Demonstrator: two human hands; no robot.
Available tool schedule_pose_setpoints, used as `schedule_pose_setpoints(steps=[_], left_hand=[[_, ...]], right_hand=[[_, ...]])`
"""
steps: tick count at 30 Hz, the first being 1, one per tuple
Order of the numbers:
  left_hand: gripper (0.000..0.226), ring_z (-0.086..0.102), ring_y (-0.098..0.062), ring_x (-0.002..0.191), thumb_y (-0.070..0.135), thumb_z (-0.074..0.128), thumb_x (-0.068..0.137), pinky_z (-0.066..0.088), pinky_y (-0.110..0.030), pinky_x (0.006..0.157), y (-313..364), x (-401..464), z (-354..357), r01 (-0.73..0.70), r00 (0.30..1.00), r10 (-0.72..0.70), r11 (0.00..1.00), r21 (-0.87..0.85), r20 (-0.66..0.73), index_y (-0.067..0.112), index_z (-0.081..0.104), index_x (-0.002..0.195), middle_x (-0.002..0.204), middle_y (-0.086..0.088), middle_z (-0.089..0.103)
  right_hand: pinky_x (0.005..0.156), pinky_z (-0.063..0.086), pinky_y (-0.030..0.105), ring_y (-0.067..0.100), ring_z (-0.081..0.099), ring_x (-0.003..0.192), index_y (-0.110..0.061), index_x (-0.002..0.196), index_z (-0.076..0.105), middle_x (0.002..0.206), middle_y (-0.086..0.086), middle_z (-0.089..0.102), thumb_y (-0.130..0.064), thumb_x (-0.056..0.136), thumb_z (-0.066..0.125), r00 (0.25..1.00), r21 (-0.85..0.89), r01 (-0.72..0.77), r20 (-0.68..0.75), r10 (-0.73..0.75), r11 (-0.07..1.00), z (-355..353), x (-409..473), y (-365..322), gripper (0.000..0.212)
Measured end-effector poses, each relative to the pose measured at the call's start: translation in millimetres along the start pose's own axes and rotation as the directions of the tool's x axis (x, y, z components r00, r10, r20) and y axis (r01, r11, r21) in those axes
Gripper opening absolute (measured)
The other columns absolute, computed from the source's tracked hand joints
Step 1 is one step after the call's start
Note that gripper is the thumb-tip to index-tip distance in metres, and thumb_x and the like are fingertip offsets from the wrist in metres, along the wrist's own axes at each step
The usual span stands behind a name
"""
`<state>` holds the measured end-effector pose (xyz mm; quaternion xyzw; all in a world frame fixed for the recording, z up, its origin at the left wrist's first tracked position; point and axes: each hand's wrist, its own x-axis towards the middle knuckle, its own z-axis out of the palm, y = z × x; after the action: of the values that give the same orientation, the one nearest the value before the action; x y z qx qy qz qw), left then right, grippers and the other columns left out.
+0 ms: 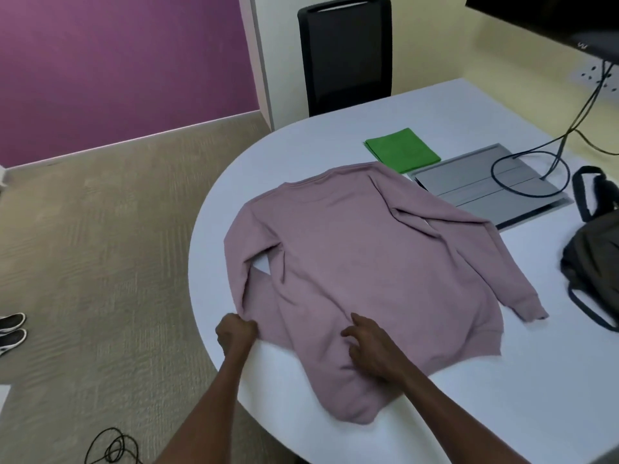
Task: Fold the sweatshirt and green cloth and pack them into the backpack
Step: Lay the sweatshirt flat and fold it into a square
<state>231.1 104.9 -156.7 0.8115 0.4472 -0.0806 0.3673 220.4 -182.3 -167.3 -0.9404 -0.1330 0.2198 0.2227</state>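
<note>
Your left hand [236, 333] is clenched on the sleeve end of the pink sweatshirt [361, 262] at lower centre of the frame, while your right hand [371, 346] rests on its hem with fingers loosely spread. Sweatshirt lies flat on the white surface [502, 396]. Folded green cloth [402, 150] sits above it; the backpack [593, 259] lies at the right edge.

Cut off and covered

The backpack [594, 259] runs off the right edge; the monitor [552, 18] is cropped at the top corner; the right hand [371, 346] covers part of the sweatshirt [351, 262] hem.
</note>
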Motion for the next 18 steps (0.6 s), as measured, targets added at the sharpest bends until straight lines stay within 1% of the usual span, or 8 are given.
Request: schedule_pose_setpoints(steps=[3,5,7,9,10,13,16,18], left_hand=[[0.014,0.063,-0.045,0.094,-0.001,0.056,0.082,0.050,-0.045,0.084,19,-2,-26,-0.117,0.961,0.094,0.990,-0.075,-0.262,-0.004,0.064,0.094,0.100,-0.028,0.065],[0.026,0.061,-0.045,0.098,-0.007,0.051,0.081,0.048,-0.046,0.087,34,-1,-45,-0.236,0.875,0.159,0.965,-0.117,-0.457,0.001,0.065,0.101,0.106,-0.025,0.062],[0.032,0.060,-0.044,0.099,-0.009,0.050,0.081,0.047,-0.046,0.088,38,1,-58,-0.324,0.801,0.230,0.943,-0.078,-0.553,0.005,0.065,0.105,0.110,-0.023,0.059],[0.030,0.061,-0.043,0.101,-0.006,0.051,0.084,0.048,-0.044,0.086,32,5,-59,-0.311,0.846,0.281,0.950,0.008,-0.454,0.006,0.066,0.107,0.113,-0.022,0.060],[0.025,0.062,-0.042,0.101,-0.001,0.053,0.086,0.049,-0.041,0.083,26,4,-54,-0.285,0.893,0.291,0.956,0.068,-0.344,0.005,0.067,0.106,0.112,-0.022,0.063],[0.016,0.064,-0.040,0.094,0.013,0.057,0.087,0.052,-0.039,0.078,7,-15,-30,-0.289,0.943,0.314,0.938,0.193,-0.110,0.002,0.065,0.095,0.099,-0.021,0.066],[0.012,0.064,-0.032,0.080,0.011,0.055,0.082,0.052,-0.036,0.070,10,-31,-10,-0.315,0.943,0.323,0.944,0.103,-0.078,0.004,0.064,0.079,0.082,-0.011,0.067],[0.014,0.065,-0.029,0.083,0.010,0.056,0.082,0.048,-0.030,0.070,24,-33,-2,-0.332,0.942,0.334,0.942,0.051,-0.023,0.003,0.068,0.079,0.084,-0.008,0.069]], right_hand=[[0.094,0.040,0.036,0.033,0.043,0.130,-0.016,0.110,0.061,0.144,0.018,0.040,-0.031,0.083,0.051,0.994,-0.137,-0.032,0.103,0.046,0.990,1,-16,5,0.033],[0.098,0.040,0.038,0.034,0.040,0.133,-0.017,0.120,0.058,0.151,0.020,0.033,-0.033,0.085,0.053,0.989,-0.183,-0.039,0.135,0.065,0.982,3,-21,12,0.038],[0.103,0.038,0.039,0.034,0.038,0.137,-0.018,0.132,0.055,0.155,0.021,0.029,-0.034,0.087,0.055,0.988,-0.217,-0.045,0.135,0.075,0.975,5,-25,17,0.047],[0.097,0.043,0.041,0.038,0.045,0.128,-0.013,0.126,0.057,0.145,0.025,0.039,-0.030,0.085,0.055,0.999,-0.242,-0.011,0.042,0.021,0.970,10,-32,16,0.044],[0.086,0.046,0.040,0.039,0.053,0.115,-0.010,0.115,0.060,0.132,0.024,0.048,-0.026,0.080,0.055,0.999,-0.257,0.034,-0.030,-0.043,0.966,13,-35,13,0.038],[0.061,0.043,0.035,0.030,0.056,0.078,-0.014,0.086,0.061,0.092,0.007,0.056,-0.018,0.068,0.060,0.958,-0.215,0.195,-0.169,-0.233,0.957,24,-47,-3,0.019],[0.056,0.038,0.031,0.023,0.055,0.067,-0.018,0.073,0.059,0.077,0.001,0.055,-0.027,0.066,0.065,0.937,-0.279,0.286,-0.118,-0.328,0.917,40,-57,-21,0.012],[0.054,0.029,0.028,0.021,0.054,0.062,-0.017,0.069,0.055,0.072,0.001,0.053,-0.029,0.066,0.065,0.927,-0.281,0.320,-0.102,-0.360,0.905,51,-61,-23,0.016]])
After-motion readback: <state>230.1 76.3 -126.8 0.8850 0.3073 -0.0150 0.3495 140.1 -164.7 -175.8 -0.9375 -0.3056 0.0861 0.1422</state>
